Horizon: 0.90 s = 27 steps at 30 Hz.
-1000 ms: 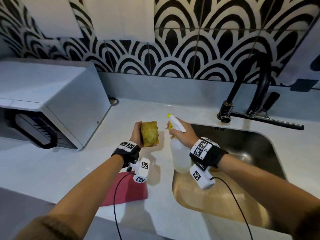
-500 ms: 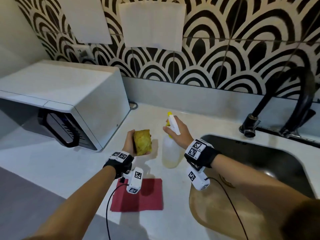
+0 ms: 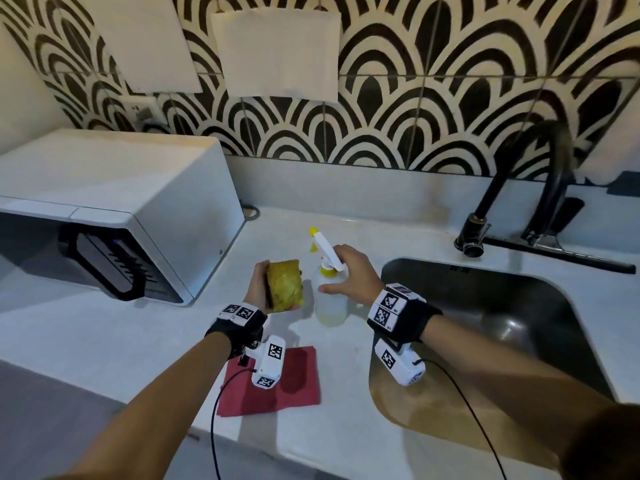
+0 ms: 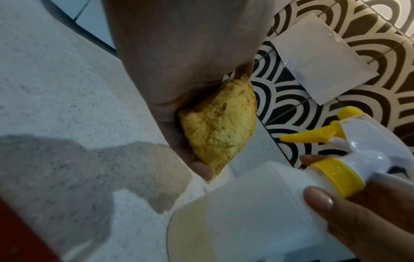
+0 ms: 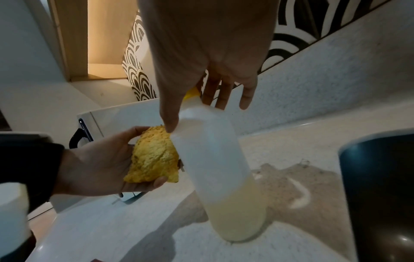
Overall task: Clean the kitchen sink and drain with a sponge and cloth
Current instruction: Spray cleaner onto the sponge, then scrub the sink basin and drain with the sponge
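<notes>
The left hand [image 3: 258, 287] has a clenched grip on the yellow sponge [image 3: 285, 285], held above the tabletop [image 3: 104, 334] with its long axis upright and its broad face toward the spray bottle [image 3: 329, 299]; the bottle stands upright just left of the sink [image 3: 568, 306], a shallow layer of pale yellow liquid at its bottom, nozzle pointing toward the back wall. The right hand [image 3: 349, 277] lies over the bottle's neck with straight, released fingers [image 5: 246, 95], thumb touching its shoulder; a red cloth [image 3: 298, 382] lies flat near the tabletop's front edge.

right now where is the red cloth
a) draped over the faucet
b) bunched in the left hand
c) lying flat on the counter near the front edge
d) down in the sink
c: the red cloth lies flat on the counter under the left wrist, while the left hand holds only the sponge.
</notes>
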Each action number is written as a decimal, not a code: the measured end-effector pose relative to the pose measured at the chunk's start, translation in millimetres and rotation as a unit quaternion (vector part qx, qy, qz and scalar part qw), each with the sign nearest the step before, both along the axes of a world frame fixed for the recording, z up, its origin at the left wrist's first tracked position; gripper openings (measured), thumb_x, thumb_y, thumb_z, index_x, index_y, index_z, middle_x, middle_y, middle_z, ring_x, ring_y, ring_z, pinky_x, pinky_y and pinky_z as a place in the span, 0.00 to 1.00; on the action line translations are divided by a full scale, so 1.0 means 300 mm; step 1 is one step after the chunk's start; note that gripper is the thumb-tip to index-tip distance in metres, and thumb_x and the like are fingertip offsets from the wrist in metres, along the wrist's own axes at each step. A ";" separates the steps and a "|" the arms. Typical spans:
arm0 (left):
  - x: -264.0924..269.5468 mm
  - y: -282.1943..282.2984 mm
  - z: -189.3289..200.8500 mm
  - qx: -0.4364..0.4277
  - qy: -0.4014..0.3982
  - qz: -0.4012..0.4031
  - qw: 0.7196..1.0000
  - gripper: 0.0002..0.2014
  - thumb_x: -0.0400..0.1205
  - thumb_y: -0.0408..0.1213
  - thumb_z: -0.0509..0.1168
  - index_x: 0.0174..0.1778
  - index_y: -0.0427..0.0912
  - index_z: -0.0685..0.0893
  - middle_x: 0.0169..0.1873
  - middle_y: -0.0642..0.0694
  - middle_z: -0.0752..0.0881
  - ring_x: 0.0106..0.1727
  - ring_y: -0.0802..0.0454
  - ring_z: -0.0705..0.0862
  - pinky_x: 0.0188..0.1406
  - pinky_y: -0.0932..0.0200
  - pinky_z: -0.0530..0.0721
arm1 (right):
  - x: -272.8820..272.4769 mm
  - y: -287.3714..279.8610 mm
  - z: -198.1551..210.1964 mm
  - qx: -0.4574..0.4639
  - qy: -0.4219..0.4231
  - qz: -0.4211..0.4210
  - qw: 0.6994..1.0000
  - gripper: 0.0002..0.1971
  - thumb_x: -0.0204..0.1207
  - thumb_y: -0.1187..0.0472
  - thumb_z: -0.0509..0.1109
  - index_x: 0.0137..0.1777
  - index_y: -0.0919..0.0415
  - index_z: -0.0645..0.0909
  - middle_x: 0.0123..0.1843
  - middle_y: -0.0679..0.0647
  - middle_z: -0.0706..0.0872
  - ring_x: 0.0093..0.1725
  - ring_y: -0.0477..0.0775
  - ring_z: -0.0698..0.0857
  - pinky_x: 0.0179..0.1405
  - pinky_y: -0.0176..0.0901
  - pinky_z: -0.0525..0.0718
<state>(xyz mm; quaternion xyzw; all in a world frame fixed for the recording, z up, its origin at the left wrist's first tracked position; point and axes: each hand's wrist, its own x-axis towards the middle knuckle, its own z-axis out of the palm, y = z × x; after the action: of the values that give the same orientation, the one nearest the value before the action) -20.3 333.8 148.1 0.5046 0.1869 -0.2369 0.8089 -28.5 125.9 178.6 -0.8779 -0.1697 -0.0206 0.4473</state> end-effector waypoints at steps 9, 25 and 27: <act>-0.133 -0.076 -0.029 0.024 0.012 0.022 0.999 0.31 0.80 0.60 0.46 0.46 0.38 0.85 0.34 0.39 0.88 0.39 0.41 0.83 0.38 0.47 0.84 | -0.141 -0.211 -0.052 -0.054 0.070 -0.024 0.996 0.22 0.60 0.63 0.80 0.54 0.56 0.77 0.41 0.50 0.79 0.39 0.51 0.78 0.45 0.53 0.82; -0.416 -0.828 -0.135 0.077 0.065 -0.028 0.995 0.25 0.86 0.55 0.49 0.58 0.36 0.79 0.30 0.39 0.90 0.25 0.47 0.89 0.19 0.51 0.87 | -0.491 -0.703 -0.234 0.104 0.314 -0.072 0.941 0.20 0.81 0.56 0.64 0.69 0.66 0.72 0.62 0.60 0.82 0.41 0.47 0.82 0.28 0.21 0.78; -0.423 -0.922 -0.134 0.095 0.064 -0.060 0.992 0.25 0.87 0.54 0.49 0.56 0.34 0.80 0.30 0.40 0.89 0.26 0.47 0.89 0.19 0.55 0.86 | -0.515 -0.746 -0.219 0.151 0.344 -0.079 0.923 0.18 0.83 0.57 0.62 0.70 0.64 0.71 0.58 0.56 0.81 0.44 0.46 0.81 0.28 0.18 0.77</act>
<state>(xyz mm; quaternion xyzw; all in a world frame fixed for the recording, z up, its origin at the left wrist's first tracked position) -147.3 57.3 107.8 0.5730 0.2290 -0.2980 0.7283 -182.9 -97.8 112.9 -0.7632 0.0695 0.2223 0.6027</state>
